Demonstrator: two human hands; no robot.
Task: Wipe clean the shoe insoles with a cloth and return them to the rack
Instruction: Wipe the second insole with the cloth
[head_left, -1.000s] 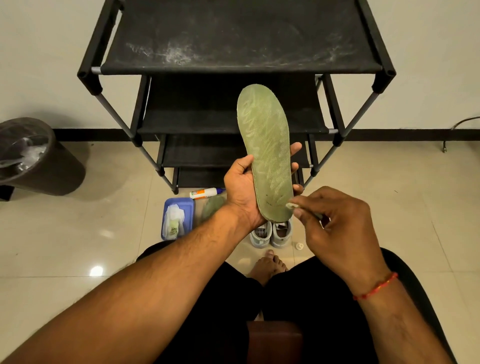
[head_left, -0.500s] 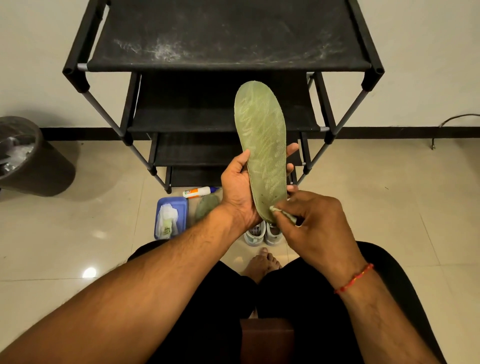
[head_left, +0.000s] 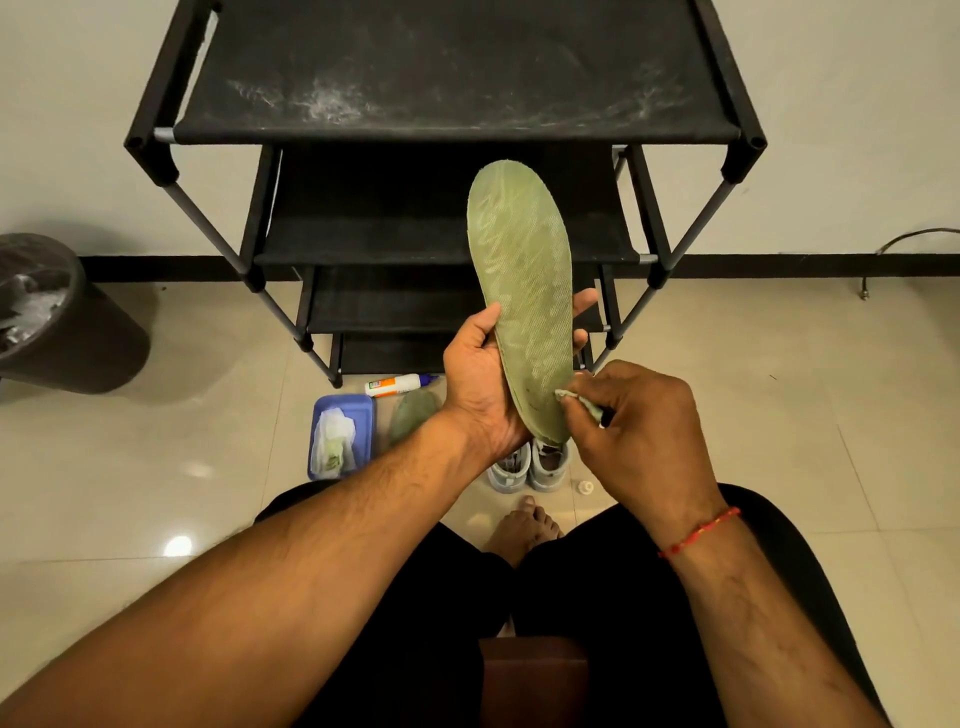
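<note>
A green insole (head_left: 522, 280) stands upright in front of me, toe end up. My left hand (head_left: 480, 384) grips it round the heel half, thumb on the left edge and fingers behind. My right hand (head_left: 634, 431) pinches a small pale cloth (head_left: 576, 402) and presses it on the insole's lower right edge. A second green insole (head_left: 413, 415) lies on the floor beyond my left wrist. The black shoe rack (head_left: 447, 124) stands right behind the held insole, its top shelf dusty.
On the tiled floor lie a blue tray (head_left: 363, 410) holding white wipes, a glue bottle (head_left: 397, 384), a pair of small grey shoes (head_left: 527, 465) and a little white cap (head_left: 586, 487). A dark bin (head_left: 57, 322) stands at far left. My bare foot (head_left: 522, 525) shows between my knees.
My right hand with the cloth has shifted a little up the insole's lower right edge, from the heel tip. The left hand keeps the same hold.
</note>
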